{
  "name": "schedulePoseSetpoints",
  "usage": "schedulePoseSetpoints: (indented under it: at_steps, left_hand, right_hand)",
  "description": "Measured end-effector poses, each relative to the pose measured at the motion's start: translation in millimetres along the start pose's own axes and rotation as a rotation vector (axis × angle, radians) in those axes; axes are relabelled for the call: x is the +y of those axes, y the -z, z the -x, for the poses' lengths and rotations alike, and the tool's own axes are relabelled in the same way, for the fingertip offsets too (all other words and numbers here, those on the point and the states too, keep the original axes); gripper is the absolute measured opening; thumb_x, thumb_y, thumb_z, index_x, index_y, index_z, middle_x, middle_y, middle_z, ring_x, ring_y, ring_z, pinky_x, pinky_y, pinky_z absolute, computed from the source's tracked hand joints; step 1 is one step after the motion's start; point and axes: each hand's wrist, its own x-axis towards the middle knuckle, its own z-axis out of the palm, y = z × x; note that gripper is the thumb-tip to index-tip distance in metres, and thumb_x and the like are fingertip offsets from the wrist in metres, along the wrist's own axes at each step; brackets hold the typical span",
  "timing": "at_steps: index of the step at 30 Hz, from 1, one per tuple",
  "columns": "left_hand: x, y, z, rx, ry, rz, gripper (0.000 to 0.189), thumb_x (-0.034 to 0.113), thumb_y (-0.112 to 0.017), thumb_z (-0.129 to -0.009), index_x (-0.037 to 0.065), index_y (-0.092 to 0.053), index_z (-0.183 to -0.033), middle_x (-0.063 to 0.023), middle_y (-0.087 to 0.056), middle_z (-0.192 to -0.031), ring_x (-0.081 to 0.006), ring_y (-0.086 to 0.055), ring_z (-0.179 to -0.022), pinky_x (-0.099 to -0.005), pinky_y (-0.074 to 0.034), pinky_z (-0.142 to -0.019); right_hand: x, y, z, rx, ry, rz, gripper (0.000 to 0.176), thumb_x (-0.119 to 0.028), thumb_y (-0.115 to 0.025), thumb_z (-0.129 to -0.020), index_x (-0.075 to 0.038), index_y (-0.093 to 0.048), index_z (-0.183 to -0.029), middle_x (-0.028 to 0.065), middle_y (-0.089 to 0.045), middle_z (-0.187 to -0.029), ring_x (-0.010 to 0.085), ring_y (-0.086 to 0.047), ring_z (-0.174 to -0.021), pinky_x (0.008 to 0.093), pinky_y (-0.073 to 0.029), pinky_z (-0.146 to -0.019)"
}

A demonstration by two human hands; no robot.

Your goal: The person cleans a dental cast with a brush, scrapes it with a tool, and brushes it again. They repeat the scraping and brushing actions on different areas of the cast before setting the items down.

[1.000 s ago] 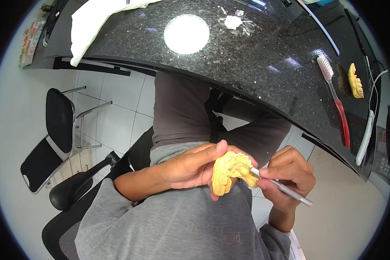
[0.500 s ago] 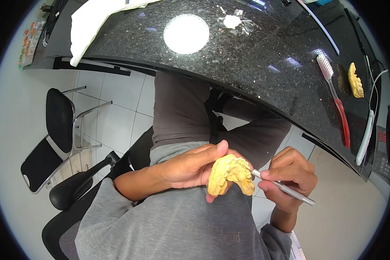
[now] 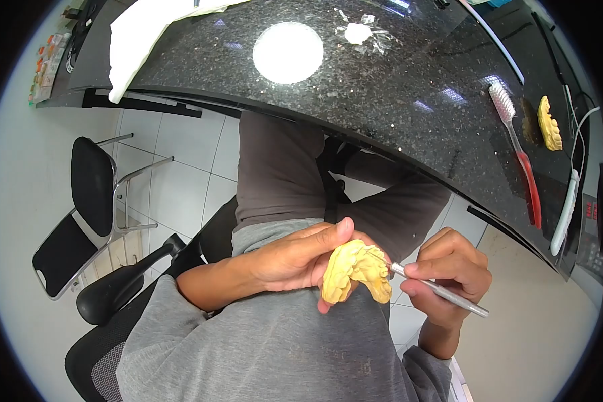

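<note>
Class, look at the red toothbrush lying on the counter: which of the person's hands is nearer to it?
Right. The right hand, holding a metal tool, is below the toothbrush; the left hand, holding a yellow tooth model, is farther left.

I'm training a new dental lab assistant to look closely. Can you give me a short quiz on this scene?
1. True or false: the left hand holds the yellow dental cast.
2. The right hand grips: A) a pen, B) a thin metal instrument, C) a cloth.
3. What lies on the black counter beside the red-handled toothbrush?
Key: 1 true; 2 B; 3 a second yellow cast.
</note>
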Motion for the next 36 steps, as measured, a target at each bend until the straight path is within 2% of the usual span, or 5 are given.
schedulePoseSetpoints:
  at_steps: [21, 25, 28, 31, 36]
  left_hand:
    - [-2.1, -3.5, -3.1, 0.087, 0.001, 0.058, 0.073, 0.057, -0.024, -0.099, -0.008, -0.046, -0.124, -0.0226, -0.060, -0.105, -0.0171, -0.066, -0.068, -0.0256, -0.060, -0.046]
    - [-2.0, 5.3, -5.6, -0.008, -0.023, 0.007, 0.071, 0.054, -0.024, -0.100, -0.008, -0.045, -0.127, -0.0229, -0.059, -0.110, -0.0180, -0.066, -0.073, -0.0259, -0.059, -0.047]
    - [0.4, 1.8, -8.9, -0.101, -0.116, 0.024, 0.066, 0.049, -0.030, -0.101, -0.006, -0.039, -0.137, -0.0218, -0.056, -0.118, -0.0198, -0.066, -0.086, -0.0308, -0.061, -0.063]
    - [4.4, -3.3, -8.5, -0.036, -0.245, -0.006, 0.060, 0.038, -0.037, -0.102, 0.001, -0.024, -0.148, -0.0157, -0.055, -0.124, -0.0204, -0.058, -0.113, -0.0348, -0.053, -0.092]
    - [0.1, 3.3, -10.3, -0.070, -0.335, -0.127, 0.064, 0.036, -0.042, -0.101, 0.002, -0.020, -0.150, -0.0192, -0.052, -0.130, -0.0313, -0.057, -0.117, -0.0453, -0.047, -0.098]
  right_hand:
    - [-0.8, -0.1, 0.7, -0.032, -0.018, 0.034, 0.029, 0.000, -0.084, -0.062, -0.007, -0.071, -0.086, 0.0036, -0.064, -0.072, 0.0131, -0.061, -0.060, 0.0232, -0.042, -0.049]
    - [0.6, -1.2, 2.7, -0.030, -0.050, 0.023, 0.027, -0.001, -0.083, -0.062, -0.006, -0.071, -0.085, 0.0043, -0.064, -0.072, 0.0137, -0.061, -0.060, 0.0241, -0.042, -0.050]
    - [3.8, -1.4, 6.5, 0.021, 0.008, -0.024, 0.023, -0.006, -0.083, -0.067, -0.005, -0.069, -0.084, 0.0061, -0.064, -0.072, 0.0151, -0.060, -0.060, 0.0258, -0.043, -0.052]
    - [3.0, -4.6, 14.1, 0.241, 0.088, -0.064, 0.021, -0.012, -0.077, -0.078, -0.001, -0.063, -0.090, 0.0098, -0.063, -0.073, 0.0174, -0.061, -0.062, 0.0270, -0.047, -0.055]
    - [0.3, -12.4, 20.3, 0.299, 0.074, -0.074, 0.020, -0.011, -0.075, -0.080, 0.001, -0.063, -0.091, 0.0120, -0.064, -0.076, 0.0224, -0.067, -0.067, 0.0291, -0.055, -0.059]
